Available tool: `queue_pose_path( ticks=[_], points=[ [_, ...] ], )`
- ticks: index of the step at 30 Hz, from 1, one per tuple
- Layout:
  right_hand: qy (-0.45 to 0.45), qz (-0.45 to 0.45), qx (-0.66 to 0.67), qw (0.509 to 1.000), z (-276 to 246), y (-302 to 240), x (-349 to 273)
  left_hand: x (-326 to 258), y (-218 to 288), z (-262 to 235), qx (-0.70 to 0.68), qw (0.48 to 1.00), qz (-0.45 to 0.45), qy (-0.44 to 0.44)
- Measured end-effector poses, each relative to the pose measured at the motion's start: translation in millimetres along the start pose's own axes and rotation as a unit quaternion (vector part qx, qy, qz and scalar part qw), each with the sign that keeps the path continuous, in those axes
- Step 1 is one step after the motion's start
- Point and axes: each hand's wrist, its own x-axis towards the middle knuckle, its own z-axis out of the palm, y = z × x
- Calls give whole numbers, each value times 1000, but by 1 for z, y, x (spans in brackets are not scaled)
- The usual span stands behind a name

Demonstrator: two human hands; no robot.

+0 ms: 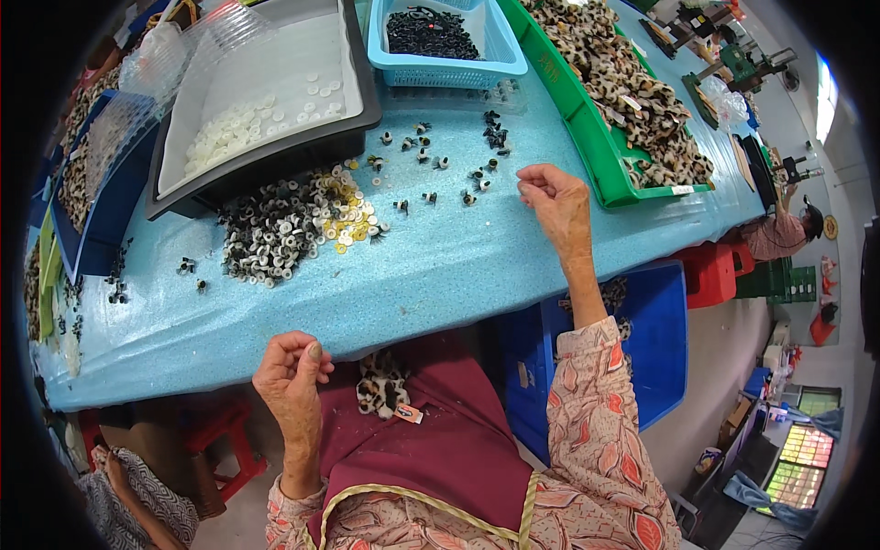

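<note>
My left hand is closed at the table's near edge, thumb pressed to its curled fingers; whatever it may hold is too small to make out. Over the table on the right, my right hand has its fingertips together, and I cannot see what is between them. Small black-and-white plastic parts lie scattered just left of it. On my maroon apron rests a spotted plush piece with a paper tag, below and right of my left hand, apart from it.
A heap of black and white parts with yellow discs sits before a black tray of white washers. Behind stand a light-blue basket of black pieces and a green bin of spotted plush. A blue crate stands below the table at right.
</note>
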Motion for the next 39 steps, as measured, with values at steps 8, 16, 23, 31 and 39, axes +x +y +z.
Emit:
queue_pose_path(
  ticks=[8,16,23,31,39],
  points=[
    [-36,-57,-69,995,35,-9,0,-14,12,13,-10,1000,-6,-2],
    [-44,-58,47,996,30,8,1,-25,11,3,31,999,-9,18],
    [-71,44,382,920,-2,-33,-84,-39,-33,-20,194,980,-29,-20],
    [-183,146,490,839,2,-17,-189,-35,-76,2,583,804,40,-112],
    [-211,295,482,798,26,-3,-254,-44,-99,6,431,868,-125,-213]
  ],
)
